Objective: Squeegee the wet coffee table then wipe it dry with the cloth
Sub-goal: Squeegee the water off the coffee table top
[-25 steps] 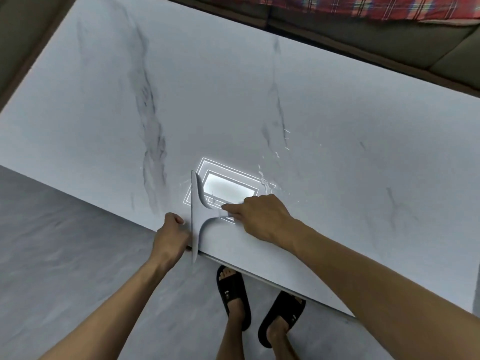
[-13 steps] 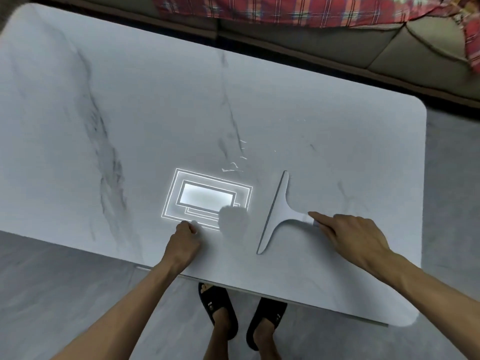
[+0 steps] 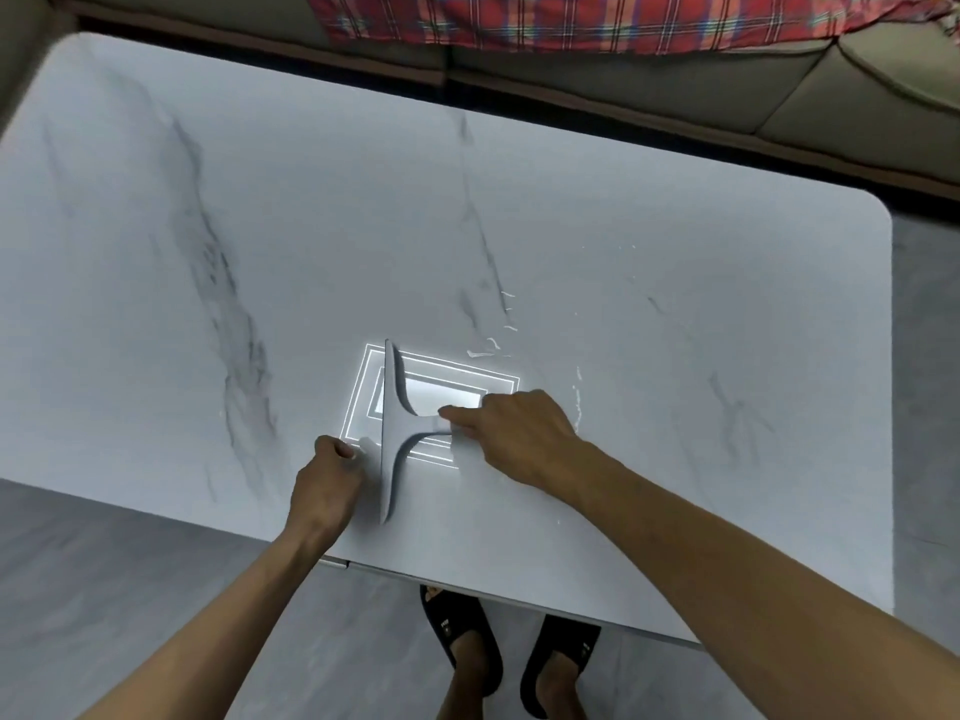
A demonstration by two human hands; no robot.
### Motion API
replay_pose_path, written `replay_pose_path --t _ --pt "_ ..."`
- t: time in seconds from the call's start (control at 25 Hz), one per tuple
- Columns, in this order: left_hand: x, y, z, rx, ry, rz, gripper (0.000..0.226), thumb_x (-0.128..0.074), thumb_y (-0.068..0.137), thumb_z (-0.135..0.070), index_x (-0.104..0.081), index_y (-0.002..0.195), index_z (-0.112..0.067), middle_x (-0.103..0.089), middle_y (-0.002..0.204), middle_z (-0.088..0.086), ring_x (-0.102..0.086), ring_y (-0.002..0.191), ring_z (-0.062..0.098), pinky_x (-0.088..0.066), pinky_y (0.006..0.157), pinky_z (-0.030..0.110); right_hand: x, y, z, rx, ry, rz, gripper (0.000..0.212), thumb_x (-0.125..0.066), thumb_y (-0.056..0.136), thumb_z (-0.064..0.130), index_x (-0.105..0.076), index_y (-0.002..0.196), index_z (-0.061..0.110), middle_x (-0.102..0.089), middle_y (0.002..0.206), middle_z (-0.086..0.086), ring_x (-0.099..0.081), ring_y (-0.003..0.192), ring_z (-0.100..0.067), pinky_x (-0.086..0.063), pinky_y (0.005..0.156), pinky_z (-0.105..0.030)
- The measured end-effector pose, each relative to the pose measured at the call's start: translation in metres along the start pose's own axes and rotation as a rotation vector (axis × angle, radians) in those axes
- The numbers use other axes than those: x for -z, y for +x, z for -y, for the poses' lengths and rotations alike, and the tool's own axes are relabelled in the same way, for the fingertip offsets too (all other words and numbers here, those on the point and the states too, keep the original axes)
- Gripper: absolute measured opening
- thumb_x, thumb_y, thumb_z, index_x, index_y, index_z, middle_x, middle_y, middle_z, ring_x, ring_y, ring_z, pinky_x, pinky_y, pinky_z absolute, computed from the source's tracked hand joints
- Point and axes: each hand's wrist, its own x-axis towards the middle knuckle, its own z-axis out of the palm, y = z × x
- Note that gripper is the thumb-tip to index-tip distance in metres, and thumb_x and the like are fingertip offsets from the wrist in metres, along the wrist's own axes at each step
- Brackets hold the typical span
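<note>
One white marble-look coffee table [image 3: 675,226] stood on grey floor [image 3: 104,589], with a sofa [image 3: 779,111] and one plaid blanket [image 3: 571,18] along its 12 o'clock side. One light's reflection [image 3: 441,397] glowed near the table's 6 o'clock edge. The one squeegee [image 3: 388,439] lay across it, blade running 12 to 6, handle pointing to 3. The right hand [image 3: 519,433] gripped that handle with curled fingers. The left hand [image 3: 327,480] rested fisted at the blade's 9 o'clock; whether it held anything, I couldn't tell. A few water drops [image 3: 493,350] glistened at the squeegee's 1 o'clock. Two black sandals [image 3: 462,636] stood below.
</note>
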Motion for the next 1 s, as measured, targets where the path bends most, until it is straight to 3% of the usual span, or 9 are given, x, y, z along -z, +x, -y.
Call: replay_pose_path --t 0.16,0.32,0.44,0.56,0.8,1.0 --pt "0.000 0.012 -0.003 -0.018 0.050 0.087 0.014 -0.046 0.090 -0.011 -0.043 0.103 -0.015 -0.055 0.074 0.005 -0.051 0.063 0.020 -0.036 0.052 0.030 0.007 -0.016 -0.045 -0.184 0.037 -0.005 0.050 -0.041 0.098 0.021 -0.036 0.139 0.050 -0.063 0.099 -0.001 -0.063 0.091 -0.029 -0.034 0.064 -0.032" --pt "-0.008 0.017 -0.022 -0.042 0.060 0.151 0.013 -0.046 0.092 -0.014 -0.043 0.104 -0.014 -0.058 0.080 0.004 -0.053 0.069 0.020 -0.038 0.055 0.030 0.010 -0.081 -0.105 -0.459 0.073 0.001 0.042 -0.027 0.104 0.034 -0.034 0.140 0.053 -0.064 0.092 0.005 -0.063 0.084 -0.022 -0.047 0.069 -0.033" --pt "-0.010 0.020 -0.041 -0.068 0.065 0.173 0.013 -0.047 0.094 -0.020 -0.044 0.105 -0.015 -0.056 0.080 0.001 -0.055 0.074 0.023 -0.040 0.058 0.031 0.025 -0.123 -0.126 -0.527 0.016 0.030 0.040 -0.020 0.103 0.043 -0.036 0.138 0.053 -0.065 0.094 0.009 -0.064 0.085 -0.020 -0.044 0.067 -0.032" --pt "-0.010 0.023 -0.056 -0.072 0.060 0.161 0.014 -0.046 0.093 -0.015 -0.045 0.106 -0.014 -0.052 0.075 -0.005 -0.058 0.079 0.028 -0.043 0.064 0.033 0.045 -0.117 -0.122 -0.430 0.025 0.025 0.039 -0.020 0.103 0.044 -0.036 0.138 0.053 -0.063 0.092 0.009 -0.064 0.086 -0.020 -0.042 0.065 -0.032" --pt "-0.001 0.041 -0.072 -0.054 0.025 0.081 0.012 -0.045 0.091 -0.011 -0.044 0.102 -0.017 -0.057 0.076 0.004 -0.054 0.068 0.023 -0.037 0.054 0.030 0.056 0.024 -0.076 -0.060 -0.003 -0.020 0.036 -0.041 0.101 0.030 -0.044 0.131 0.050 -0.062 0.093 0.004 -0.063 0.085 -0.026 -0.033 0.062 -0.030" --pt "-0.009 0.063 -0.081 0.024 0.065 0.114 0.019 -0.047 0.088 -0.009 -0.042 0.104 -0.017 -0.057 0.082 0.006 -0.053 0.071 0.021 -0.039 0.056 0.030 0.049 0.065 -0.103 -0.058 0.032 -0.034 0.036 -0.045 0.098 0.022 -0.051 0.127 0.043 -0.063 0.089 0.001 -0.063 0.086 -0.026 -0.034 0.063 -0.031"
